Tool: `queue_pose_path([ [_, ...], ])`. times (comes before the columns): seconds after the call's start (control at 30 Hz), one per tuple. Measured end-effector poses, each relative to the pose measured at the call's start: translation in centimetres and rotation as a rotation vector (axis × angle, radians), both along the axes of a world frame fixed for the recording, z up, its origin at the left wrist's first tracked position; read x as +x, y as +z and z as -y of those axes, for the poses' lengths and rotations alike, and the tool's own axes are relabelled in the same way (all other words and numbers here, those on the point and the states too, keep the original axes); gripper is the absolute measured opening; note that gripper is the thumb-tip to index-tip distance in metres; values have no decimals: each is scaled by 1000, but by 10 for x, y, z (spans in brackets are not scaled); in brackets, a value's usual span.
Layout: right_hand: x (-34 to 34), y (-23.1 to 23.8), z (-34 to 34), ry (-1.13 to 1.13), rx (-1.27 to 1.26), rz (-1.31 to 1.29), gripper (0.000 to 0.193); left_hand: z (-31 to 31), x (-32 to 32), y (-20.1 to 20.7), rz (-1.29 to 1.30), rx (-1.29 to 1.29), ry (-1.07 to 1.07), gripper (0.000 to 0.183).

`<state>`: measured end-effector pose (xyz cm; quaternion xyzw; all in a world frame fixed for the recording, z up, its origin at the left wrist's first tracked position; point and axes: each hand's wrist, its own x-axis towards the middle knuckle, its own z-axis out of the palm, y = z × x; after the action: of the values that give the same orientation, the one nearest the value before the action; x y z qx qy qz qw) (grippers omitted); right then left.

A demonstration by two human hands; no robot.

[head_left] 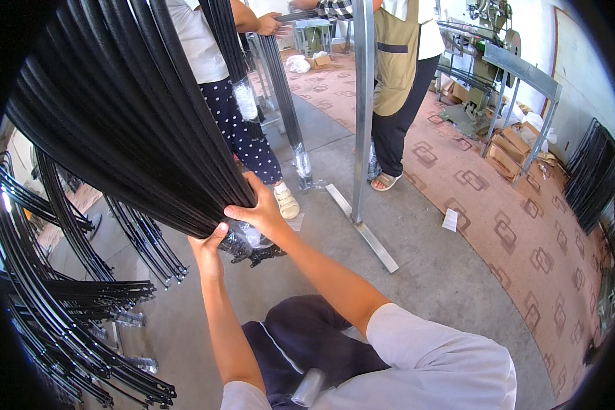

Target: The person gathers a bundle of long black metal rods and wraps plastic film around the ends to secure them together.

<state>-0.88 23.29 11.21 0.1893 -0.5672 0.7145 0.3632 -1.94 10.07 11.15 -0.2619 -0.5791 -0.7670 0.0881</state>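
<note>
A thick bundle of long black cables (123, 130) hangs down from the upper left, filling much of the view. Near its lower end my left hand (208, 251) and my right hand (256, 210) are both wrapped around it, side by side, thumbs on top. Clear plastic film (238, 240) covers the cable ends just below my hands; part of it is hidden behind them. On my lap, against the dark trousers, rests a small roll of clear film (309, 387), which neither hand touches.
More black cable bundles (68, 321) hang at the left. A metal post (363, 116) on a flat foot stands ahead. Beyond it are a person in a tan apron (396, 61) and another in dotted trousers (232, 116). Machinery (482, 75) and cardboard boxes (512, 150) sit at the right.
</note>
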Motion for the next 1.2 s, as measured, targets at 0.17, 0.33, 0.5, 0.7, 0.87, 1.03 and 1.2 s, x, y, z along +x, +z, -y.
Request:
queue_pose_path([
  [0.17, -9, -6, 1, 78, -12, -5, 54, 1, 5, 5, -15, 44, -8, 47],
  [0.33, -4, -1, 2, 55, -112, -17, 50, -2, 3, 4, -15, 53, 5, 31],
  [0.5, -10, -4, 3, -19, -46, -58, 52, 3, 7, 8, -22, 31, 14, 29],
  [0.7, -10, -4, 0, 24, -47, -46, 53, 5, 5, 10, 65, -78, -41, 53],
  [0.87, -1, 1, 4, 37, -57, 51, 50, 7, -2, 3, -45, -26, -6, 32],
  [1.03, -1, -5, -3, 83, -73, 12, 43, 1, -3, -2, -12, 13, -57, 30],
  [1.2, 9, 1, 8, 85, -93, 64, 41, 10, 2, 4, 81, -106, -69, 42],
])
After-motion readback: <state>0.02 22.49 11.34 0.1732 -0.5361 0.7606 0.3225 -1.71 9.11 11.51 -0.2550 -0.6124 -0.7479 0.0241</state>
